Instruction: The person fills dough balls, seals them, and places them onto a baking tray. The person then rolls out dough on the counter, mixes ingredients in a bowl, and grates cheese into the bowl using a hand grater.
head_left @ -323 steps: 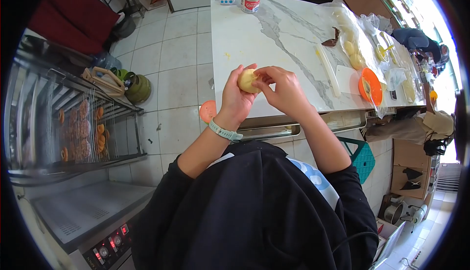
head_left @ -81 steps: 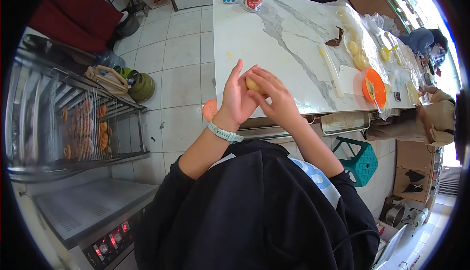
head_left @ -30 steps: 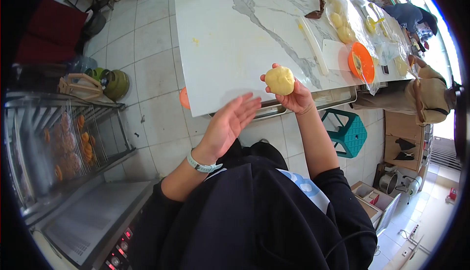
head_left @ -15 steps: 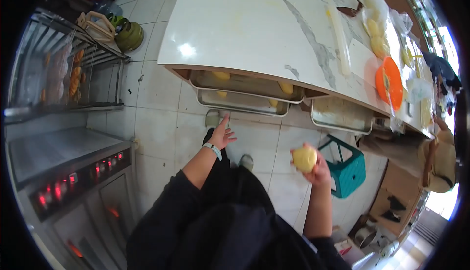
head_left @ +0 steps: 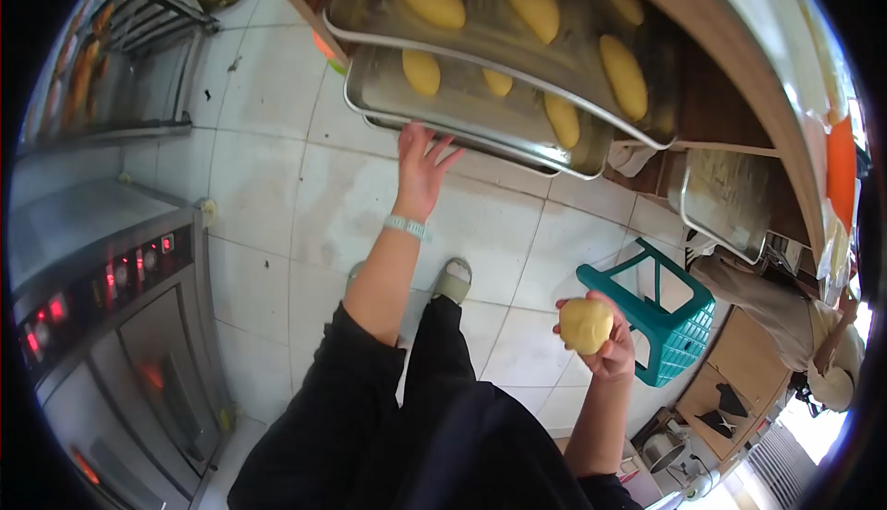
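My right hand (head_left: 612, 342) holds a round ball of yellow dough (head_left: 584, 325), fingers wrapped round its far side. My left hand (head_left: 421, 173), with a pale watch band (head_left: 407, 226) on the wrist, reaches to the front edge of the stacked trays. Its fingers are spread, and the tips are at the rim of the lower metal tray (head_left: 480, 140); whether they touch it I cannot tell. Oval yellow dough pieces (head_left: 562, 120) lie in this tray. Above it, the upper metal tray (head_left: 490, 43) bears several longer dough pieces (head_left: 624, 78).
A teal plastic stool (head_left: 679, 339) is beside my right hand. Another metal tray (head_left: 725, 191) sits under the table's right part. To the left are an oven (head_left: 111, 279) with red lights and a metal rack (head_left: 139, 113) with bread. Another person (head_left: 748, 302) is at the far right.
My view has come lower and closer to the trays, showing more dough inside. My left hand has reached forward to the lower tray's edge. The dough ball stays in my right hand.
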